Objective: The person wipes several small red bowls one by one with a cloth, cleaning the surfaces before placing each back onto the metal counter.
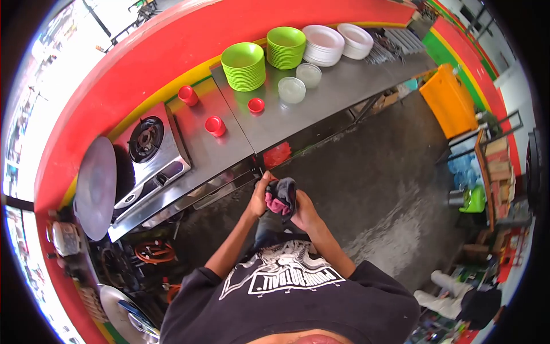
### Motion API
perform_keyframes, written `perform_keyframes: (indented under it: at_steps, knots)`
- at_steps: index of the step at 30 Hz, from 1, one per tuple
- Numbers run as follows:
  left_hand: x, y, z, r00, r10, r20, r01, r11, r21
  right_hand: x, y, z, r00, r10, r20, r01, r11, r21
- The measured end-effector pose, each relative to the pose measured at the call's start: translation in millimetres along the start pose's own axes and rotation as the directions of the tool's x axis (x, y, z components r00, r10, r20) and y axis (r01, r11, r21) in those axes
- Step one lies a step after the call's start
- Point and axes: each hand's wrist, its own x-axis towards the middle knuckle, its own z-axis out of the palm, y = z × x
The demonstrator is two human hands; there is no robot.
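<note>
Both of my hands are together in front of my chest, wrapped around a crumpled dark grey and pink cloth (282,195). My left hand (260,198) grips its left side with the fingers curled. My right hand (304,212) holds the right side from below. The cloth is bunched between them, above the dark concrete floor, just in front of the steel counter (321,103).
On the counter stand two stacks of green bowls (244,66), white plates (323,45), clear glass dishes (292,90) and red cups (215,125). A gas burner (150,150) and large metal lid (94,186) sit left. An orange bin (448,100) stands right.
</note>
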Motion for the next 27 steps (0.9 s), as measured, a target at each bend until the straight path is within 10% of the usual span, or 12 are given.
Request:
perform_keyframes:
  at_steps: [3,5,8,15,18,24,27]
  knots:
    - [-34.0,-32.4,10.5,0.997,0.052,-0.062,-0.047,0.995,0.085,-46.0,20.8,-1.4,0.997,-0.007,-0.075,0.006,1.0,-0.017]
    - [-57.0,-35.3,20.8,0.999,0.032,0.005,-0.032,0.995,0.096,-77.2,32.5,1.5,0.993,-0.097,-0.059,0.062,0.899,-0.433]
    - [-81.5,-17.2,37.4,0.994,-0.038,0.103,0.02,0.985,0.174,-109.1,26.6,3.1,0.976,-0.184,0.12,0.202,0.537,-0.819]
    - [-115.0,-19.5,56.8,0.99,-0.081,0.111,0.032,0.921,0.388,-149.2,20.3,18.7,0.906,-0.261,0.334,0.313,-0.12,-0.942]
    - [-116.0,-24.2,51.3,0.993,-0.077,0.093,0.031,0.906,0.423,-152.6,30.3,22.1,0.897,-0.33,0.295,0.268,-0.125,-0.955]
    - [-120.2,-4.1,64.0,0.955,-0.294,-0.043,0.29,0.954,-0.075,-136.3,8.3,24.3,0.998,-0.063,0.015,0.061,0.823,-0.565]
    - [-106.5,-3.2,61.7,0.98,-0.146,-0.137,0.153,0.988,0.039,-123.7,-1.5,40.2,0.973,-0.228,0.039,0.216,0.832,-0.512]
